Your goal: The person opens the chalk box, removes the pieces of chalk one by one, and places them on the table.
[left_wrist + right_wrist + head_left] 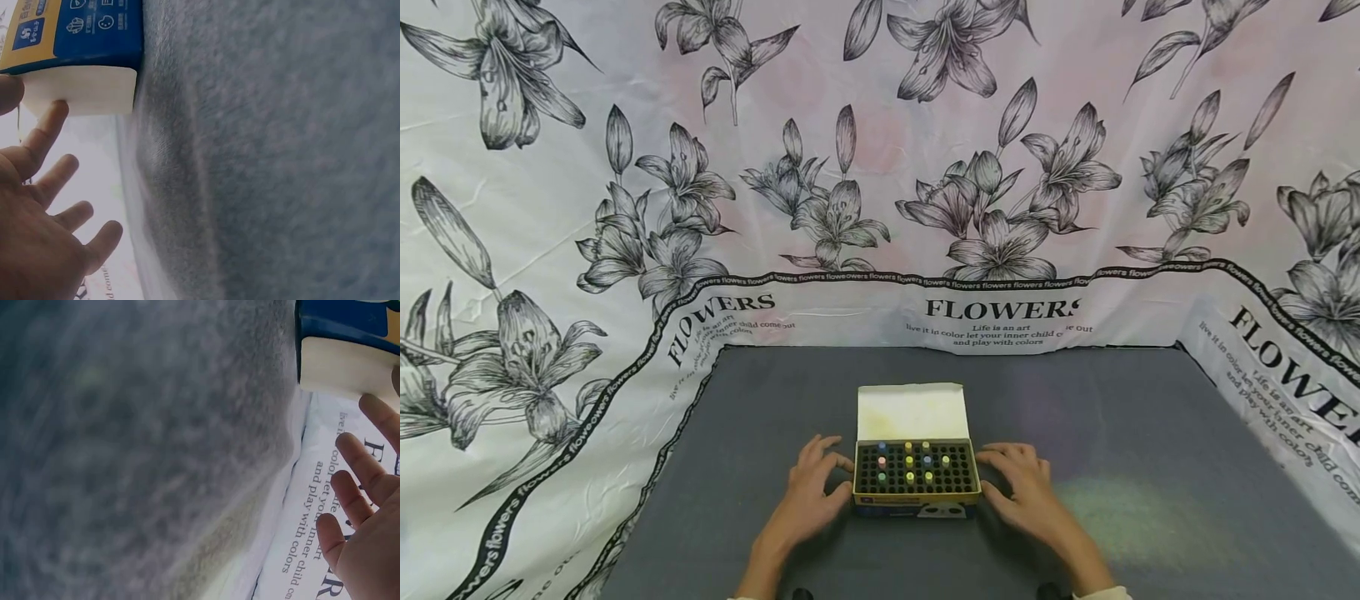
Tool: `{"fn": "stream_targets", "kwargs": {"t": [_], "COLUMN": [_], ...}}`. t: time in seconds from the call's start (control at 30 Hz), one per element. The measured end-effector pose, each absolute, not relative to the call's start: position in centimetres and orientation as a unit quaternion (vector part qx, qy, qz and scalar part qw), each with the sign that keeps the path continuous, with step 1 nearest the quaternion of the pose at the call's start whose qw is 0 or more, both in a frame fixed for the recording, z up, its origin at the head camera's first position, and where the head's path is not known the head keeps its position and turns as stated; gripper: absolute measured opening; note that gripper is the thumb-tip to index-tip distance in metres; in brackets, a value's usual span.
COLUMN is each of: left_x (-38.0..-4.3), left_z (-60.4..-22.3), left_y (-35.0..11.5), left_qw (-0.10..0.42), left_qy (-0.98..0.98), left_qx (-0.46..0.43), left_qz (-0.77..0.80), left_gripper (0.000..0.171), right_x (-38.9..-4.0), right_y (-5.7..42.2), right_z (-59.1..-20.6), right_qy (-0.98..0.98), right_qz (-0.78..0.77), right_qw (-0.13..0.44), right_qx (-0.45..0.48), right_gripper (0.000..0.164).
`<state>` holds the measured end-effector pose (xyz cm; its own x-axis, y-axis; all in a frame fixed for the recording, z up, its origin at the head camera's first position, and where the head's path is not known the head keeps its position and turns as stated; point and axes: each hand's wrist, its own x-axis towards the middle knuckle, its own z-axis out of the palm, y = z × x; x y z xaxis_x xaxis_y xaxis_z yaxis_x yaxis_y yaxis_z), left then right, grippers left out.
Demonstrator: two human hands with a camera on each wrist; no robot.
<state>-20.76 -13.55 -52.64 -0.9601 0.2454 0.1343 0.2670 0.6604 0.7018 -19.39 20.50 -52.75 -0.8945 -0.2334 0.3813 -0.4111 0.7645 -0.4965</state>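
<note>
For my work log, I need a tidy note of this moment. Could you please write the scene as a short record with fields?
Container: open box, lid raised at the far side
Insert: dark tray with rows of holes, most vacant
Contents: small coloured pieces, mostly yellow, others blue, pink, green
Left hand: at box's left end, fingers spread
Right hand: at box's right end, fingers spread
Contact: hard to confirm
Surface: grey tabletop
Backdrop: white flower-printed sheet

The white fabric sheet printed with black lilies (880, 187) reads "FLOWERS", "Life is an art", "and play with colors"; its black band (865, 277) repeats "flowers". Blue-and-yellow cardboard box (87, 53): lettering too blurred.
</note>
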Motion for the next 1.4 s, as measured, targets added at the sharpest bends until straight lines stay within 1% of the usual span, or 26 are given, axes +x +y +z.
{"fn": "stream_targets", "kwargs": {"t": [0.17,0.3,0.37,0.43,0.57,0.67,0.73,0.8,0.9,1.0,1.23,1.4], "left_x": [-20.6,-20.5,-20.5,-20.5,-20.7,-20.8,-20.8,-20.8,-20.8,-21.0,-21.1,-21.1], "left_z": [-52.8,-52.8,-52.7,-52.5,-52.0,-51.7,-51.7,-52.0,-52.7,-53.2,-53.4,-53.3], "left_y": [-13.7,-14.0,-14.1,-14.2,-13.8,-13.2,-12.5,-11.9,-11.2,-10.7,-10.2,-10.2], "left_qw": [0.011,0.024,0.035,0.049,0.073,0.082,0.085,0.090,0.098,0.093,0.078,0.070], "left_qy": [-0.903,-0.907,-0.910,-0.912,-0.905,-0.898,-0.893,-0.889,-0.888,-0.891,-0.888,-0.889], "left_qx": [-0.129,-0.115,-0.106,-0.099,-0.105,-0.128,-0.143,-0.151,-0.146,-0.130,-0.100,-0.100], "left_qz": [-0.409,-0.405,-0.399,-0.396,-0.405,-0.413,-0.417,-0.423,-0.424,-0.426,-0.442,-0.441], "left_gripper": [0.017,0.015,0.017,0.022,0.041,0.052,0.054,0.054,0.050,0.048,0.053,0.052], "right_x": [-19.4,-19.3,-19.3,-19.3,-19.4,-19.6,-19.8,-19.9,-20.0,-20.1,-20.7,-21.2], "right_y": [20.4,20.8,21.0,21.1,21.1,20.7,20.2,19.8,19.2,18.9,18.2,17.7], "right_z": [-52.7,-52.6,-52.4,-52.2,-51.7,-51.4,-51.3,-51.3,-51.4,-51.5,-51.4,-51.5], "right_qy": [-0.924,-0.916,-0.913,-0.907,-0.891,-0.881,-0.876,-0.873,-0.871,-0.870,-0.869,-0.872], "right_qz": [0.313,0.333,0.342,0.353,0.381,0.387,0.383,0.379,0.373,0.367,0.345,0.328], "right_qw": [0.139,0.146,0.155,0.165,0.190,0.216,0.235,0.247,0.254,0.258,0.271,0.267], "right_qx": [0.171,0.168,0.162,0.157,0.156,0.167,0.176,0.184,0.195,0.205,0.229,0.244], "right_gripper": [0.033,0.032,0.034,0.040,0.050,0.051,0.051,0.050,0.049,0.048,0.041,0.035]}}
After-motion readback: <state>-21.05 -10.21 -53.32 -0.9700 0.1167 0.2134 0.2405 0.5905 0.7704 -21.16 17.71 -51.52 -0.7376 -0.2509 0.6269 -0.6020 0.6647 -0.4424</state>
